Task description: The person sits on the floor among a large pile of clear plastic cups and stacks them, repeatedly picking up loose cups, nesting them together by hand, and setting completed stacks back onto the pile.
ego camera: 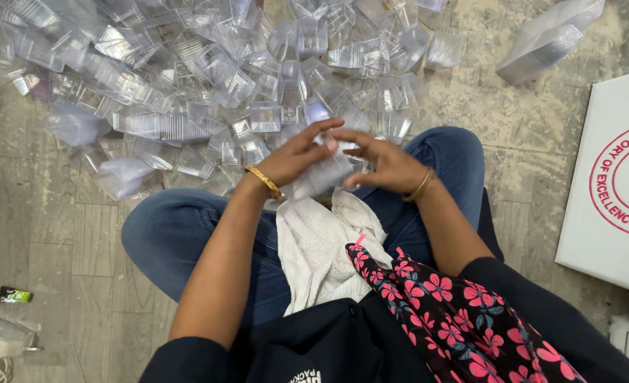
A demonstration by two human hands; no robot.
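Note:
Both of my hands meet over my lap around one clear plastic container (323, 174). My left hand (297, 154), with a gold bangle at the wrist, grips its left side and top. From the right, my right hand (387, 164), also wearing a bangle, curls its fingers over the container. A white cloth (321, 245) lies on my lap just under the hands. I sit cross-legged in blue jeans on the floor.
A large heap of clear plastic containers (208, 78) covers the floor in front of my knees. A stack of nested clear containers (548, 39) lies at the top right. A white cardboard box (616, 184) stands to my right. A small green wrapper (8, 294) lies at the left.

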